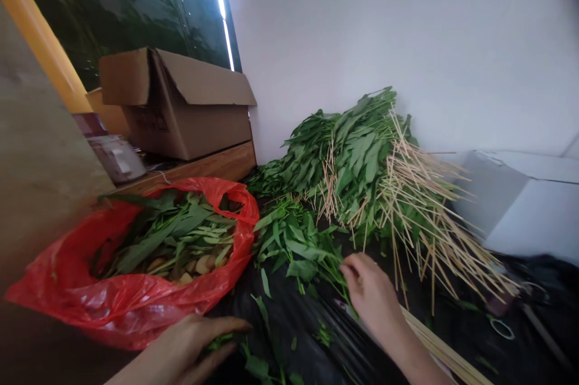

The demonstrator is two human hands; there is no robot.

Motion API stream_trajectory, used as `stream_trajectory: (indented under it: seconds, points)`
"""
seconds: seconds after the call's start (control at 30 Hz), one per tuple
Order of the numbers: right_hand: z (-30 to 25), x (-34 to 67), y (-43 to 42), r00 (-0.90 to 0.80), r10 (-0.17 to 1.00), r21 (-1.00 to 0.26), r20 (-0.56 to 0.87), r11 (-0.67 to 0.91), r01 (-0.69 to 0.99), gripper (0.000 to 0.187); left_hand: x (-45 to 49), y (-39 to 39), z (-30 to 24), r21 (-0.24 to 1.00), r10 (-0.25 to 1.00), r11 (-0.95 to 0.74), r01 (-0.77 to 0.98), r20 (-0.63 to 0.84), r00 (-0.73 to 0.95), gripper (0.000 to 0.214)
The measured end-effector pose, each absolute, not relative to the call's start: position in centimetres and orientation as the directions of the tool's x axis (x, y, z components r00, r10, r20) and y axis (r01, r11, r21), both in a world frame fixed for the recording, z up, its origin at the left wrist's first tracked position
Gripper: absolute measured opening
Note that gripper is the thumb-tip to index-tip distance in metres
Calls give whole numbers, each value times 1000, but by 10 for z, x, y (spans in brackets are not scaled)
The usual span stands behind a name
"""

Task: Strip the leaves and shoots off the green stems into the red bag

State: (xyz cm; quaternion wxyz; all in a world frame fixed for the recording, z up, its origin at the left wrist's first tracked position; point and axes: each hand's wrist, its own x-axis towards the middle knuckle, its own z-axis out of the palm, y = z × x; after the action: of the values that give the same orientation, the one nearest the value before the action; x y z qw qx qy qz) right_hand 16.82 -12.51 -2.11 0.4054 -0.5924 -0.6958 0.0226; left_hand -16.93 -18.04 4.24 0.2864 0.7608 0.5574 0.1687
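My left hand (190, 346) lies low on black plastic sheeting (298, 318), fingers stretched toward the right, with small green leaves under the fingertips, beside a red plastic bag (136, 297). My right hand (373, 294) reaches into a loose bunch of green leaves (294, 240), its fingers curled in a pinch at the stems; what it grips is hidden. Behind it lies a big heap of leafy greens threaded on bamboo skewers (375, 174). Bare skewers (446, 352) lie under my right forearm.
The red bag holds leaf trimmings and pale scraps. A cardboard box (181, 101) sits on a wooden ledge at the back left, with a small container (117, 159) beside it. A white box (529, 204) stands at the right. A white wall is behind.
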Motion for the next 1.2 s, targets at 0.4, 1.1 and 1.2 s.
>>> stream_trajectory:
  seconds: [0.4,1.1,1.2]
  points:
    - [0,178,-125,513,829,-966,224,259,3,33,-105,-167,56,789,882,-211,577,-102,461,33]
    - [4,186,-120,181,974,-753,-140,13,-657,36,-75,-104,62,735,827,454,-503,-139,544,33]
    - [7,187,-123,172,975,-757,-143,5,-654,38,-75,-107,59,715,805,478,-510,-124,580,35]
